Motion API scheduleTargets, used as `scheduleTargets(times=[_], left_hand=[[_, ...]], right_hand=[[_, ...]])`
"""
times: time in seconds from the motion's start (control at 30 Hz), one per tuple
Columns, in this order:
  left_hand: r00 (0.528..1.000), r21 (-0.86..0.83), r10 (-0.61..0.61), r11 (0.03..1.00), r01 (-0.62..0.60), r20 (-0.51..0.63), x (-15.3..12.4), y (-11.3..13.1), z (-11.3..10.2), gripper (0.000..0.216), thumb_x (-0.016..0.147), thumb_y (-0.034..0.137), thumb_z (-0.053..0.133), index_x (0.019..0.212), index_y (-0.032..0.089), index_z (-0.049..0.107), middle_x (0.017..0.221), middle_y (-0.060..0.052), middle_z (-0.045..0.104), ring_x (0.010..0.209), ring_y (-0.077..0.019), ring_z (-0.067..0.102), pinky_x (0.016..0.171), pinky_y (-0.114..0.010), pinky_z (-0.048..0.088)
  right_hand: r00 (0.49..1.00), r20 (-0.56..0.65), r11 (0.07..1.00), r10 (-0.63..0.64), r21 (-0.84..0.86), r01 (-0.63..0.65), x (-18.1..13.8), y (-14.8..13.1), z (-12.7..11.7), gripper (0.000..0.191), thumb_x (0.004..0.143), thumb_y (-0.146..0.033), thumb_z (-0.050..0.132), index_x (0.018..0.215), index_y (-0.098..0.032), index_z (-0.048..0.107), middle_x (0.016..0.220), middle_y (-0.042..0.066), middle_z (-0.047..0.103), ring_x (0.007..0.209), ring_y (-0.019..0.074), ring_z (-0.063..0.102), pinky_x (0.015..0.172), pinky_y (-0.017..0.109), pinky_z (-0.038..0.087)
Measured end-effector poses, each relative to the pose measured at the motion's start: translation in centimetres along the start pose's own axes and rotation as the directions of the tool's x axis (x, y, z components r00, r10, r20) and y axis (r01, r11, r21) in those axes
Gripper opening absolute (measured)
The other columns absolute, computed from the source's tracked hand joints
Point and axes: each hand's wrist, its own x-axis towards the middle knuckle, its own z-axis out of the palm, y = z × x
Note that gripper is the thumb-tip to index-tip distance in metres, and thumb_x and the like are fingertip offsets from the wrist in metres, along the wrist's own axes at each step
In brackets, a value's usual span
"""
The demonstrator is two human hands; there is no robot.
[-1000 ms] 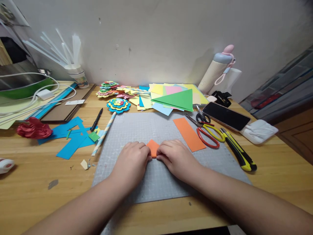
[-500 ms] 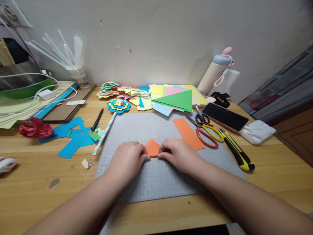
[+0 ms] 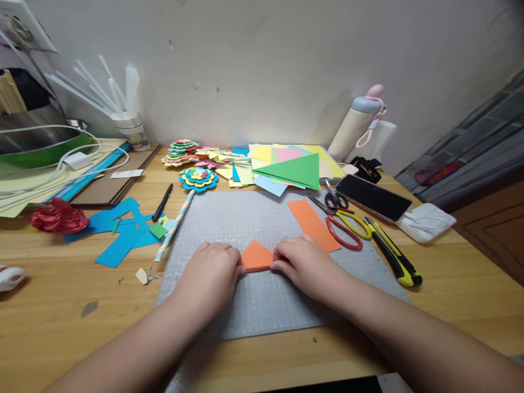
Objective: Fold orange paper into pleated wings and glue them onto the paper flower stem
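Observation:
A small folded orange paper lies on the grey cutting mat, its peak pointing away from me. My left hand presses its left end with curled fingers. My right hand pinches its right end. Both hands rest on the mat. Just beyond my right hand, a loose orange paper strip lies on the mat.
Red-and-yellow scissors, a yellow-black utility knife and a phone lie to the right. A pile of coloured paper and paper flowers sit behind the mat. Blue scraps, a pen and a striped straw lie left.
My hands have slid apart along the folded orange paper, so more of it shows between them. The view has shifted slightly.

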Motion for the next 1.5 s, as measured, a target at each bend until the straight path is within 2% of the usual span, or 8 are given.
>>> scheduleTargets(times=[0.23,0.47,0.73,0.93,1.07,1.27,1.4,1.5], left_hand=[[0.999,0.024,-0.037,0.999,0.037,0.007,0.1,0.2,-0.1,0.023,0.087,0.032,0.049,0.08,0.019,0.066,0.082,-0.006,0.069,0.078,-0.0262,0.061,0.07,-0.039,0.039],[0.993,-0.007,-0.114,0.993,0.114,-0.016,0.4,-0.7,-0.6,0.024,0.077,0.045,0.062,0.071,0.021,0.063,0.074,-0.003,0.067,0.073,-0.0226,0.058,0.071,-0.037,0.035],[0.997,-0.025,-0.066,0.998,0.065,-0.049,0.9,-1.5,-0.6,0.031,0.075,0.05,0.062,0.067,0.02,0.057,0.072,-0.002,0.065,0.079,-0.0238,0.054,0.07,-0.036,0.032],[0.999,-0.092,-0.024,0.996,0.021,-0.034,0.9,-1.7,-0.5,0.028,0.073,0.046,0.065,0.066,0.02,0.057,0.072,0.0,0.064,0.078,-0.0221,0.054,0.071,-0.035,0.032],[1.0,-0.104,-0.025,0.994,0.023,-0.018,1.0,-1.9,-0.4,0.03,0.075,0.049,0.062,0.068,0.021,0.059,0.074,0.0,0.065,0.078,-0.0216,0.055,0.07,-0.034,0.031],[1.0,-0.115,-0.02,0.993,0.018,-0.013,1.1,-2.2,-0.3,0.032,0.076,0.052,0.061,0.068,0.02,0.059,0.073,0.0,0.064,0.077,-0.0209,0.054,0.07,-0.033,0.03],[1.0,-0.12,-0.009,0.993,0.008,-0.013,1.1,-2.3,-0.2,0.031,0.075,0.05,0.062,0.067,0.02,0.057,0.073,0.001,0.064,0.077,-0.0207,0.053,0.069,-0.033,0.031],[1.0,-0.124,-0.007,0.992,0.006,-0.008,1.2,-2.4,-0.2,0.03,0.075,0.049,0.063,0.067,0.021,0.057,0.074,0.001,0.064,0.078,-0.0212,0.053,0.071,-0.034,0.031]], right_hand=[[0.998,0.0,0.996,0.061,-0.058,-0.061,0.1,-0.1,-0.1,0.013,0.081,-0.028,0.067,0.072,-0.02,0.064,0.075,0.0,0.069,0.078,0.0178,0.059,0.075,0.033,0.03],[0.989,-0.013,0.989,0.145,-0.042,-0.145,0.9,0.5,-0.6,0.022,0.075,-0.039,0.071,0.066,-0.021,0.061,0.065,-0.002,0.064,0.068,0.0167,0.053,0.069,0.032,0.025],[0.996,0.027,0.995,0.09,-0.036,-0.089,1.8,2.1,-0.6,0.031,0.07,-0.044,0.073,0.066,-0.019,0.055,0.078,-0.001,0.06,0.08,0.019,0.053,0.067,0.029,0.024],[0.995,-0.042,0.996,-0.091,-0.007,0.09,0.7,0.6,-0.6,0.01,0.081,-0.025,0.065,0.089,-0.022,0.06,0.094,0.002,0.062,0.094,0.0197,0.053,0.079,0.033,0.03],[0.949,-0.086,0.952,-0.304,-0.069,0.299,-1.3,-2.6,0.4,0.03,0.088,-0.009,0.043,0.113,-0.02,0.056,0.11,0.006,0.062,0.096,0.0192,0.053,0.086,0.034,0.035],[0.942,-0.093,0.927,-0.321,-0.235,0.293,-2.8,-4.5,3.1,0.041,0.076,-0.003,0.039,0.114,-0.002,0.055,0.108,0.018,0.065,0.101,0.0253,0.057,0.091,0.037,0.037],[0.98,-0.066,0.955,-0.189,-0.245,0.168,-3.0,-2.9,2.8,0.041,0.067,-0.002,0.042,0.104,-0.008,0.058,0.083,0.01,0.069,0.074,0.0194,0.062,0.092,0.036,0.037],[0.993,-0.085,0.966,-0.085,-0.251,0.061,-3.4,-1.4,1.6,0.039,0.068,-0.002,0.042,0.103,-0.01,0.057,0.076,0.007,0.068,0.073,0.0189,0.062,0.092,0.034,0.037]])
